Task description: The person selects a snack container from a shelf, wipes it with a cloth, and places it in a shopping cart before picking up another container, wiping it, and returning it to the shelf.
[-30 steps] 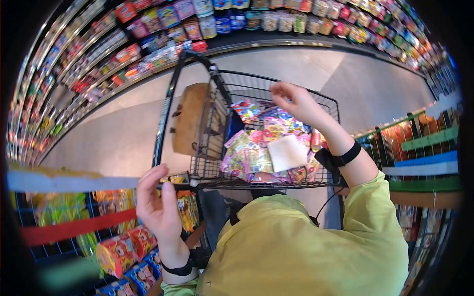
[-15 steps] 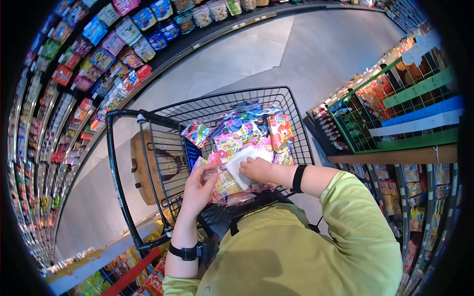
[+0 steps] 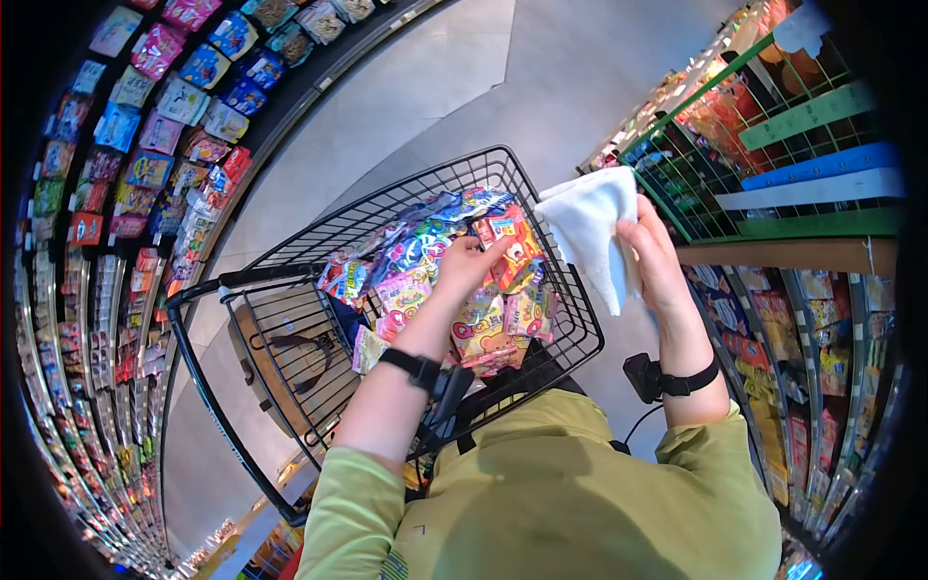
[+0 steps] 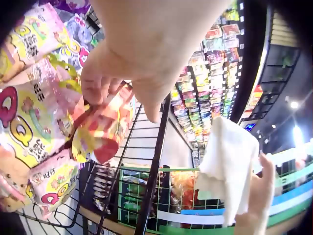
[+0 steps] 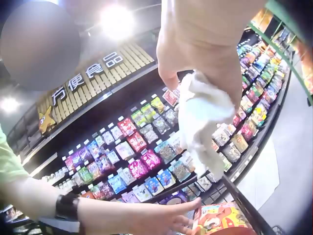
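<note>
My right hand [image 3: 652, 253] grips a white cloth [image 3: 592, 220] by one edge, holding it up beyond the cart's right side, and its folds hang down. My left hand [image 3: 466, 271] is over the cart, its fingertips at a red and yellow snack bag [image 3: 517, 253]. In the left wrist view, the thumb [image 4: 152, 105] stands apart from the other fingers, with the red bag [image 4: 105, 125] below. Pink candy bags [image 3: 480, 327] lie against that bag. The black wire shopping cart [image 3: 570, 314] holds the heap.
Blue and purple packets [image 3: 425, 237] fill the cart's far part. A brown box-like item [image 3: 266, 362] shows beneath the cart's handle end. Green wire display bins [image 3: 802, 227] stand on the right, and stocked shelves [image 3: 145, 145] line the left across the grey floor [image 3: 416, 87].
My right hand has lifted the cloth off the candy bags and carried it right. My left hand has moved forward to the red bag. The view has turned relative to the cart.
</note>
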